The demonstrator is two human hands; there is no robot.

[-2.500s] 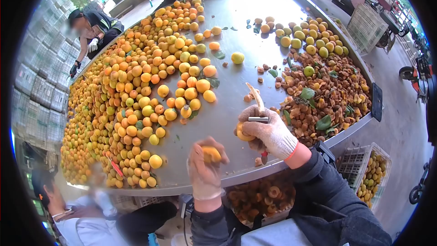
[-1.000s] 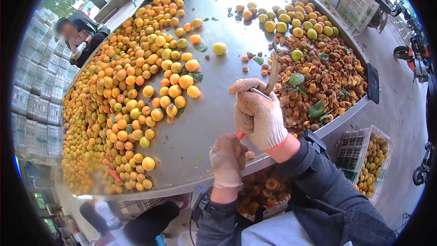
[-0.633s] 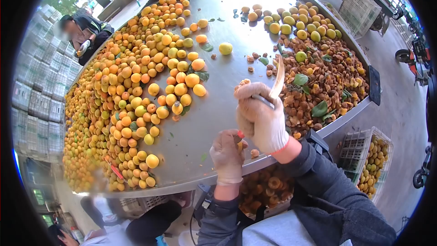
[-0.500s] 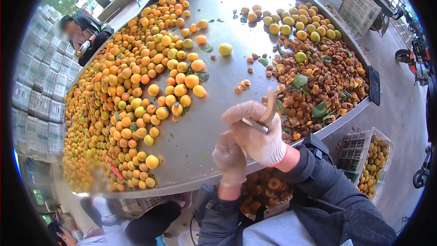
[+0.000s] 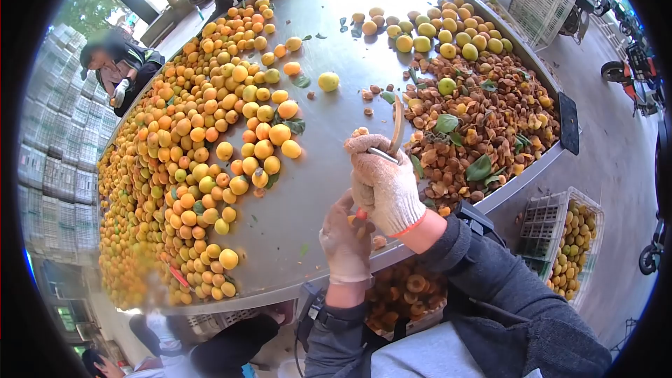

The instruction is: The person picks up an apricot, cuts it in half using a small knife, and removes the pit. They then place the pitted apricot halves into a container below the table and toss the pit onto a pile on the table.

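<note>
My right hand (image 5: pixel 386 192), in a whitish work glove, is closed around a tool with a curved, wood-coloured strip (image 5: pixel 398 126) and a metal bar (image 5: pixel 383 155). Just below and to the left is my gloved left hand (image 5: pixel 344 245), fingers curled and thumb raised. A small red piece (image 5: pixel 361 214) shows between the hands; I cannot tell what the left fingers hold. Both hands are over the near edge of the metal table (image 5: pixel 294 203). Beyond the right knuckles lie brown pieces (image 5: pixel 360 131), partly hidden.
Orange and yellow apricots (image 5: pixel 203 140) cover the table's left side. A heap of brown pits or scraps (image 5: pixel 490 126) with leaves lies at right, larger greenish fruit (image 5: pixel 448 35) behind it. A fruit-filled crate (image 5: pixel 546 227) stands right. Co-workers (image 5: pixel 115 63) sit around the table.
The view has shifted slightly. My right hand has moved a little away from me with the tool. My left thumb has lifted, and the red piece between the hands has come into view.
</note>
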